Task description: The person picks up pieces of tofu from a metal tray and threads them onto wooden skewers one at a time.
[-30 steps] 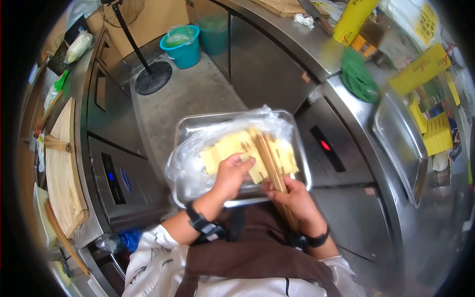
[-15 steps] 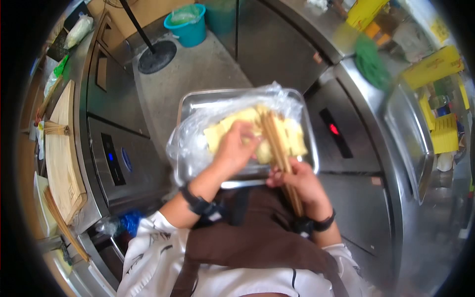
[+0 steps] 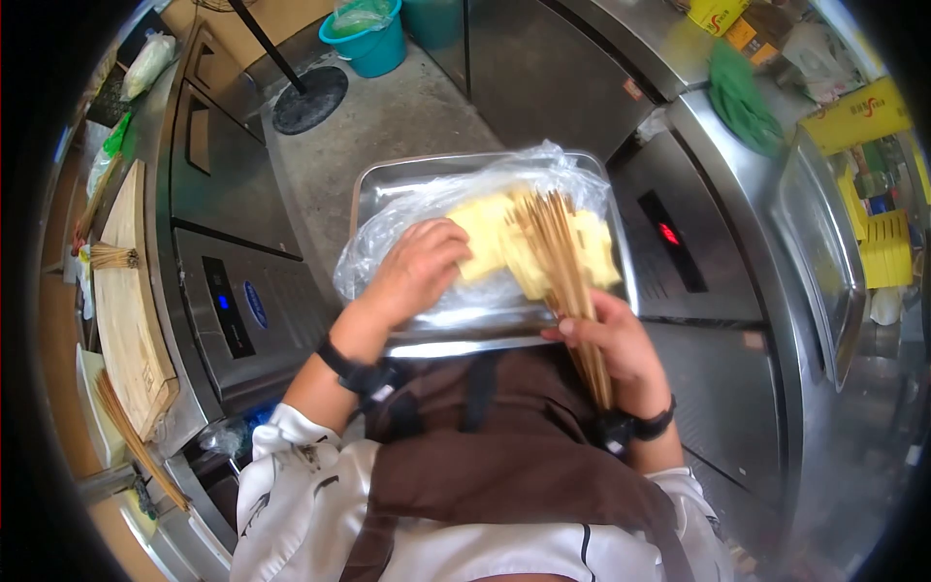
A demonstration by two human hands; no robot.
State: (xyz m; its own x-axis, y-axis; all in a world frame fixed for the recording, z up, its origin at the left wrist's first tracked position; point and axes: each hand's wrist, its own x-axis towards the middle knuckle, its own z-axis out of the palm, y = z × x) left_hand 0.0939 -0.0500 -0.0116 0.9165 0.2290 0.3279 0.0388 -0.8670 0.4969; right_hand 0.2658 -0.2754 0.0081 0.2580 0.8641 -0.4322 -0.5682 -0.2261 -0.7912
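My right hand [image 3: 613, 339] is closed around a bundle of thin wooden skewers [image 3: 558, 242], their upper ends fanned out over flat yellow food pieces [image 3: 490, 228]. At the left end of these pieces, my left hand [image 3: 419, 267] has its fingers curled over the edge, fingertips against a yellow piece. The pieces lie on a crumpled clear plastic bag [image 3: 373, 254] in a shallow metal tray [image 3: 485, 343] right in front of my apron. Part of the food is hidden behind the skewers.
Steel cabinets with lit displays flank me. On the left counter are a wooden board [image 3: 121, 301] and more skewers [image 3: 136, 441]. A metal tray [image 3: 824, 262], a green coiled item [image 3: 742, 102] and yellow boxes [image 3: 853, 116] occupy the right. A blue bucket [image 3: 367, 48] stands on the floor ahead.
My left hand has moved left, from over the middle of the yellow pieces to their left end. My right hand and the skewers have shifted slightly right.
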